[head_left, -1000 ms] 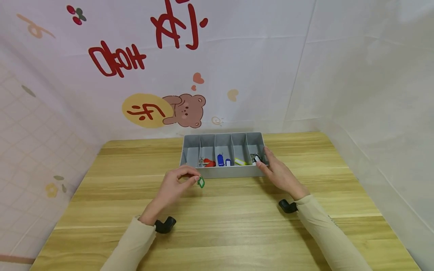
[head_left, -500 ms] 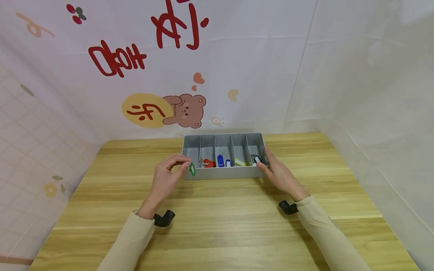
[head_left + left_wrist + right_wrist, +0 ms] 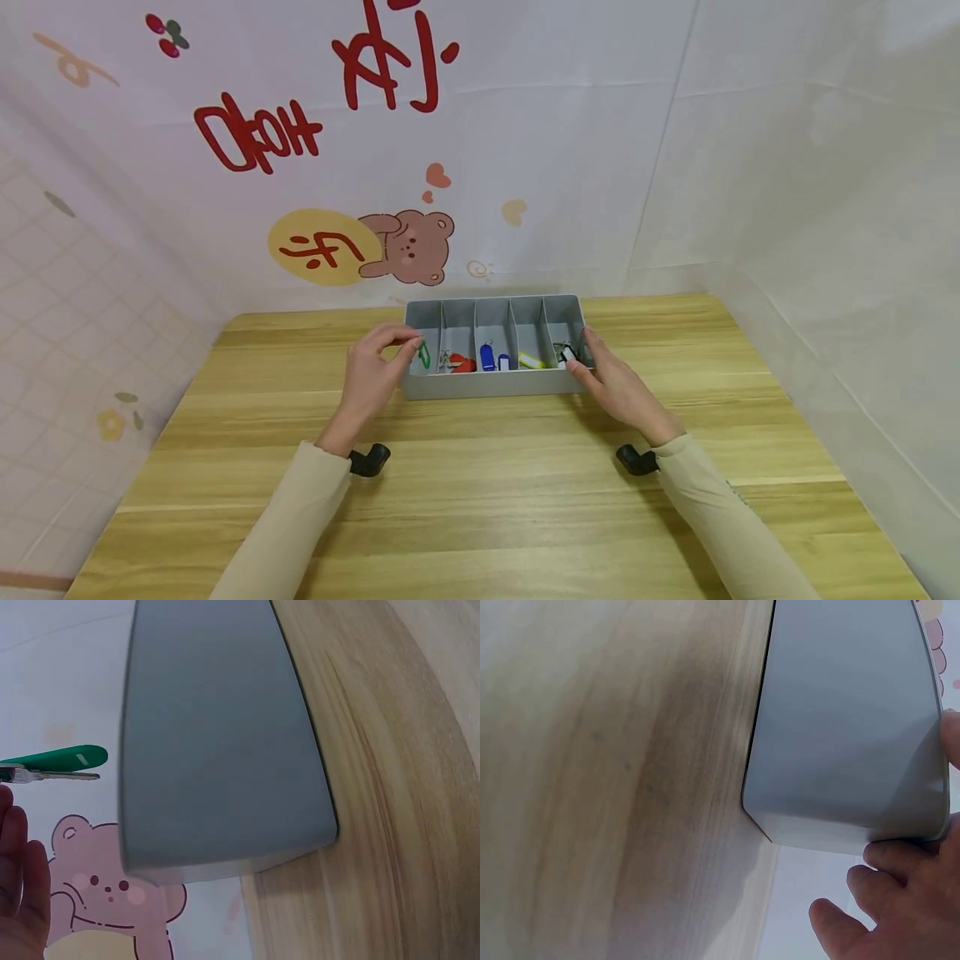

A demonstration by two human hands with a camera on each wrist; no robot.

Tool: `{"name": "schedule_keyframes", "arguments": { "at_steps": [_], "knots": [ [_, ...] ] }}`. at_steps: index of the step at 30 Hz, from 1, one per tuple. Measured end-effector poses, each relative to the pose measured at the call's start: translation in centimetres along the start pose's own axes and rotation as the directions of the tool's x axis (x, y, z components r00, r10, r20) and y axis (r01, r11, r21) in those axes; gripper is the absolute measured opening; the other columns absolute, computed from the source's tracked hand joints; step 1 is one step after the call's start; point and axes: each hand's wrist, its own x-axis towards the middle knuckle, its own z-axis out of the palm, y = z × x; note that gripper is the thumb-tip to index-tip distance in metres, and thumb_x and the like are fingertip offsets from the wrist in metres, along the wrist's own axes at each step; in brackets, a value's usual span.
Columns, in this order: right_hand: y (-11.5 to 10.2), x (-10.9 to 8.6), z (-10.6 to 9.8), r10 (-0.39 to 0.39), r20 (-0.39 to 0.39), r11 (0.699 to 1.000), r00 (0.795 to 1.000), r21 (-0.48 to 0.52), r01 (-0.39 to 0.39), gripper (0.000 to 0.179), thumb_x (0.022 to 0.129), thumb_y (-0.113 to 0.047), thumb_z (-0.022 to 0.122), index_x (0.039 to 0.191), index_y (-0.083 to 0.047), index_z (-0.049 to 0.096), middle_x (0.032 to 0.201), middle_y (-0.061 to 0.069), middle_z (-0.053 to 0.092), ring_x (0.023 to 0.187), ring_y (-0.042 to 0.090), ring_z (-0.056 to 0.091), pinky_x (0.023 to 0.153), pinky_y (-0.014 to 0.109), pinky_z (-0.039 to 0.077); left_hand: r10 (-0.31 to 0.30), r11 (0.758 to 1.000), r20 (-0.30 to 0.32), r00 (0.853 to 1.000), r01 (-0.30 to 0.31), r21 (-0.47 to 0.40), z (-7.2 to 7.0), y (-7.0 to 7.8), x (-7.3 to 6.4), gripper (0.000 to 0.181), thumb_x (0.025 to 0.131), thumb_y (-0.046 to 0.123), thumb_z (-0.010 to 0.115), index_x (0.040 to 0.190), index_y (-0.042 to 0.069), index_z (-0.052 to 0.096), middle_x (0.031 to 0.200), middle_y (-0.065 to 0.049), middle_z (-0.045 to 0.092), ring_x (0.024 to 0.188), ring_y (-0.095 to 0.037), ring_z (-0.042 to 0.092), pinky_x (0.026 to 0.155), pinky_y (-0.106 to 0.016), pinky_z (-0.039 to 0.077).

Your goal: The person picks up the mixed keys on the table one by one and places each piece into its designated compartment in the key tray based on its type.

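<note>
My left hand (image 3: 370, 371) pinches a green key tag (image 3: 424, 355) between thumb and fingertips, and it hangs over the leftmost compartment of a grey divided box (image 3: 495, 384). In the left wrist view the green key tag (image 3: 71, 757) shows beyond the box's rim, a thin metallic piece beside it. My right hand (image 3: 624, 390) grips the box's right front corner, thumb over the front rim and fingers along the end wall. Seen from the right wrist, fingertips (image 3: 889, 859) meet that end wall.
Other compartments hold red key tags (image 3: 462, 363), blue key tags (image 3: 488, 357), a yellow key tag (image 3: 531, 359) and black-and-white tags (image 3: 567, 354). The box stands on a wooden table (image 3: 510, 500) near a printed white backdrop (image 3: 585, 192).
My left hand has moved left and away from me, carrying the green key tag from in front of the box to over its leftmost compartment. My right hand has stayed in place.
</note>
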Motion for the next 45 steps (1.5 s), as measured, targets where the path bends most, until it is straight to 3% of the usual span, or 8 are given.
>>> {"name": "schedule_keyframes", "arguments": {
  "at_steps": [3, 10, 14, 19, 23, 30, 37, 45],
  "knots": [
    [-0.1, 0.0, 0.0, 0.001, -0.002, 1.000, 1.000, 0.003, -0.001, 0.082, 0.110, -0.050, 0.043, 0.164, 0.002, 0.009, 0.170, 0.024, 0.013, 0.154, 0.042, 0.021, 0.122, 0.058, 0.022, -0.003, 0.999, 0.026, 1.000, 0.002, 0.035, 0.2, -0.5, 0.4, 0.010, 0.095, 0.007, 0.075, 0.104, 0.002, 0.079, 0.104, -0.010, 0.073, 0.097, -0.025, 0.069, 0.087, -0.047, 0.056],
    [-0.3, 0.2, 0.3, 0.005, 0.010, 1.000, 1.000, 0.001, -0.005, 0.084, 0.110, -0.051, 0.043, 0.165, 0.001, 0.008, 0.170, 0.022, 0.011, 0.155, 0.041, 0.019, 0.122, 0.058, 0.021, -0.047, 0.994, 0.063, 0.997, 0.041, 0.105, 0.1, -1.6, 0.7, 0.011, 0.097, 0.010, 0.075, 0.104, 0.004, 0.079, 0.103, -0.010, 0.074, 0.093, -0.027, 0.069, 0.080, -0.046, 0.054],
    [-0.4, 0.2, 0.4, 0.002, 0.006, 1.000, 1.000, 0.006, -0.002, 0.084, 0.110, -0.051, 0.043, 0.164, 0.002, 0.009, 0.170, 0.023, 0.012, 0.155, 0.042, 0.020, 0.122, 0.058, 0.021, -0.091, 0.986, 0.096, 0.991, 0.076, 0.147, -0.1, -2.0, 0.8, 0.011, 0.097, 0.010, 0.074, 0.104, 0.003, 0.079, 0.106, -0.011, 0.074, 0.097, -0.029, 0.069, 0.085, -0.049, 0.054],
    [-0.5, 0.2, 0.4, 0.003, 0.004, 1.000, 1.000, 0.002, -0.003, 0.084, 0.110, -0.052, 0.043, 0.164, 0.002, 0.009, 0.170, 0.024, 0.014, 0.154, 0.043, 0.021, 0.122, 0.059, 0.022, -0.121, 0.971, 0.126, 0.985, 0.091, 0.220, -0.3, -2.6, 0.8, 0.011, 0.097, 0.009, 0.074, 0.103, 0.002, 0.079, 0.114, -0.013, 0.072, 0.114, -0.035, 0.065, 0.100, -0.054, 0.050],
    [-0.5, 0.3, 0.4, 0.006, 0.007, 1.000, 1.000, -0.003, -0.006, 0.084, 0.110, -0.052, 0.043, 0.164, 0.002, 0.009, 0.170, 0.023, 0.014, 0.155, 0.042, 0.020, 0.122, 0.058, 0.021, -0.128, 0.954, 0.146, 0.981, 0.081, 0.288, -0.2, -2.9, 0.9, 0.011, 0.095, 0.009, 0.075, 0.101, 0.001, 0.080, 0.117, -0.015, 0.070, 0.120, -0.038, 0.059, 0.107, -0.057, 0.043],
    [-0.6, 0.4, 0.4, 0.009, 0.017, 1.000, 1.000, -0.001, -0.009, 0.084, 0.110, -0.051, 0.044, 0.164, 0.002, 0.009, 0.170, 0.023, 0.013, 0.155, 0.042, 0.020, 0.122, 0.058, 0.021, -0.127, 0.916, 0.177, 0.976, 0.047, 0.398, -0.2, -3.5, 0.8, 0.010, 0.093, 0.008, 0.078, 0.098, 0.001, 0.081, 0.128, -0.018, 0.067, 0.126, -0.042, 0.054, 0.107, -0.063, 0.036],
    [-0.8, 0.5, 0.5, 0.008, 0.018, 1.000, 1.000, 0.003, -0.009, 0.084, 0.110, -0.051, 0.043, 0.164, 0.002, 0.009, 0.170, 0.023, 0.013, 0.155, 0.042, 0.020, 0.122, 0.058, 0.021, -0.114, 0.908, 0.196, 0.974, 0.022, 0.418, -0.5, -3.9, 0.4, 0.029, 0.096, 0.016, 0.074, 0.120, -0.002, 0.075, 0.140, -0.022, 0.061, 0.134, -0.044, 0.049, 0.108, -0.066, 0.032],
    [-0.5, 0.4, 0.4, 0.002, 0.008, 1.000, 1.000, 0.005, -0.002, 0.083, 0.110, -0.052, 0.042, 0.164, 0.001, 0.009, 0.171, 0.022, 0.012, 0.155, 0.042, 0.019, 0.122, 0.058, 0.021, -0.149, 0.929, 0.236, 0.960, 0.054, 0.366, -1.2, -3.9, -0.2, 0.060, 0.101, 0.032, 0.064, 0.149, -0.001, 0.052, 0.157, -0.023, 0.043, 0.148, -0.042, 0.033, 0.119, -0.066, 0.020]
  ]
}}
